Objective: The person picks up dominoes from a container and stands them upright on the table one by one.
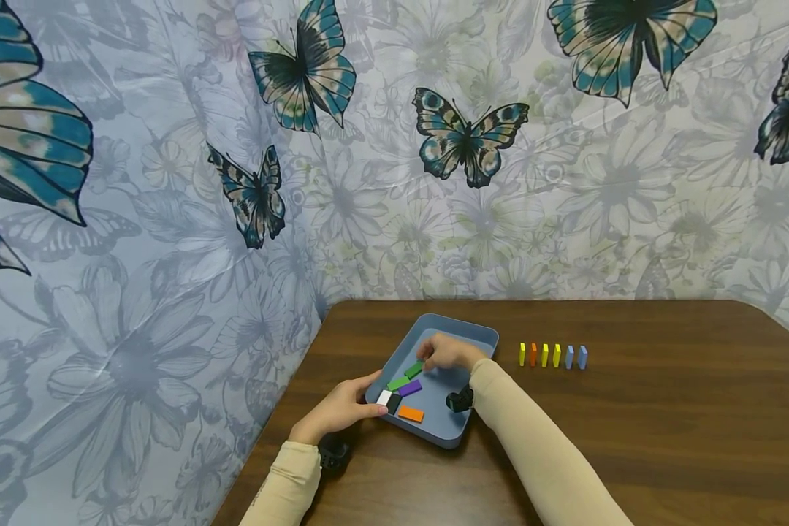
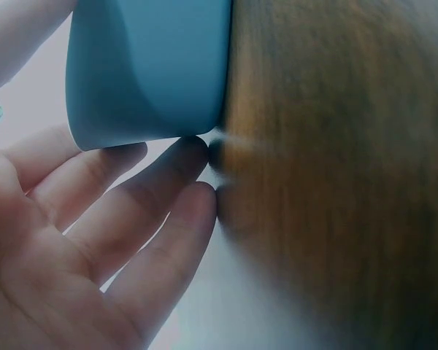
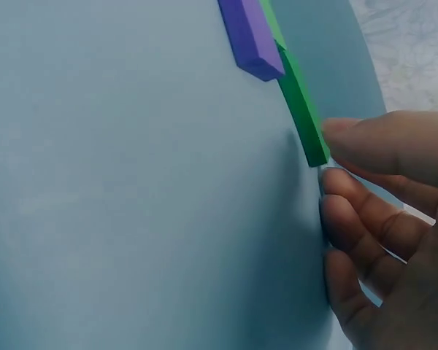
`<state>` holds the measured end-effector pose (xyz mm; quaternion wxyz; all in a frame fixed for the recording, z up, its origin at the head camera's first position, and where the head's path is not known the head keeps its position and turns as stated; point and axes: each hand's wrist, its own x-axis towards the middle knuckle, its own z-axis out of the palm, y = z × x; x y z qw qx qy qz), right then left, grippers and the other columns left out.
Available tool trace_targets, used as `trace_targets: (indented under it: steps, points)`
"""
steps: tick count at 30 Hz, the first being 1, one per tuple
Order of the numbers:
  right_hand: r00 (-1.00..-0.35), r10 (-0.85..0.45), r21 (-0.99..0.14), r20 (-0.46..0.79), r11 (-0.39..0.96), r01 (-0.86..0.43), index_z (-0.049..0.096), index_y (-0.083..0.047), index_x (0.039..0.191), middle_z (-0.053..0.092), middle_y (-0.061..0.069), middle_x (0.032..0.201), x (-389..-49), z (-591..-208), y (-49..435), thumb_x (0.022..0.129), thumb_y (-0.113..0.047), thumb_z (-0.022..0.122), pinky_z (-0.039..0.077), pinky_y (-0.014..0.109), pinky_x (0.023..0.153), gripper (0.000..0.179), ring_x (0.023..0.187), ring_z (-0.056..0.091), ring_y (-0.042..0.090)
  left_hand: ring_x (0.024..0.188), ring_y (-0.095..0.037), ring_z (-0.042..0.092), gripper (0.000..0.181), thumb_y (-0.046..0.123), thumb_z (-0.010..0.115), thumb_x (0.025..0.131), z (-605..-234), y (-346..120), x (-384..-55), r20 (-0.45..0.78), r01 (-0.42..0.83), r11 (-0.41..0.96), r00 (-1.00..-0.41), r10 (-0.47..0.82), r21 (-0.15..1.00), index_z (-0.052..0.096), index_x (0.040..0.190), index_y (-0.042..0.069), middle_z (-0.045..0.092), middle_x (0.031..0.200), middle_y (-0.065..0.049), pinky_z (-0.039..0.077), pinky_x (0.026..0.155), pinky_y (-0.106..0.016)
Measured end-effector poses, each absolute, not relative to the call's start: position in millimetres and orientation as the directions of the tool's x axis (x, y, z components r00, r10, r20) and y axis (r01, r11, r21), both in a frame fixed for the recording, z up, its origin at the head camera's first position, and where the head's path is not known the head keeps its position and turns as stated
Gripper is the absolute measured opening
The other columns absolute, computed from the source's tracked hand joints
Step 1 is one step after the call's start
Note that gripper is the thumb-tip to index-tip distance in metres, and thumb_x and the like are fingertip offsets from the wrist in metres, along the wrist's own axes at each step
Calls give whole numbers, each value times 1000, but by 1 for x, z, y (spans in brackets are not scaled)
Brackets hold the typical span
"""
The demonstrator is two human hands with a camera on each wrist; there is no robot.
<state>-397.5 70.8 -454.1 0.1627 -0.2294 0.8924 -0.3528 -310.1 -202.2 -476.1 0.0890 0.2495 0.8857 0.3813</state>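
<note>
My left hand grips the near-left corner of a blue-grey tray, thumb at the near side and fingers along the outer left wall. In the left wrist view the fingertips touch the bottom edge of the tray, close to the wood. Inside the tray, my right hand pinches the end of a dark green block, its index tip hidden. Touching that block is a light green block, with a purple block alongside. White, black and orange blocks lie nearer the left hand.
Right of the tray, a row of small upright blocks stands on the brown wooden table: yellow, orange-red and blue ones. Behind the table hangs a butterfly-patterned cloth.
</note>
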Motion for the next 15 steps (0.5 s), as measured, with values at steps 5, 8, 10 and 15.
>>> trace_targets:
  steps: [5, 8, 10, 15]
  points:
    - [-835, -528, -685, -158, 667, -292, 72, -1, 112, 67, 6, 100, -398, -459, 65, 87, -1, 70, 45, 23, 76, 24, 87, 53, 14, 129, -25, 51, 78, 35, 74, 92, -477, -202, -311, 25, 374, 577, -853, 521, 726, 38, 154, 5, 46, 154, -17, 46, 105, -45]
    - [-834, -526, -691, -165, 665, -282, 72, -1, 110, 67, 6, 97, -397, -459, 63, 87, 1, 71, 44, 23, 74, 23, 85, 52, 14, 143, -32, 40, 79, 34, 73, 92, -476, -203, -312, 23, 371, 563, -848, 530, 738, 36, 155, 5, 42, 156, -17, 38, 113, -54]
    - [-838, -520, -698, -166, 662, -272, 72, 0, 108, 66, 6, 95, -396, -460, 61, 86, 3, 71, 43, 22, 74, 23, 85, 52, 14, 144, -33, 38, 79, 34, 73, 92, -476, -203, -313, 23, 371, 558, -846, 532, 742, 36, 155, 4, 41, 157, -17, 37, 113, -55]
    - [-846, -511, -709, -153, 653, -266, 71, 1, 104, 65, 5, 91, -396, -462, 60, 85, 7, 70, 43, 22, 73, 20, 83, 52, 14, 144, -32, 38, 80, 35, 74, 92, -476, -204, -313, 28, 372, 557, -848, 529, 743, 36, 155, 5, 41, 157, -16, 37, 113, -54]
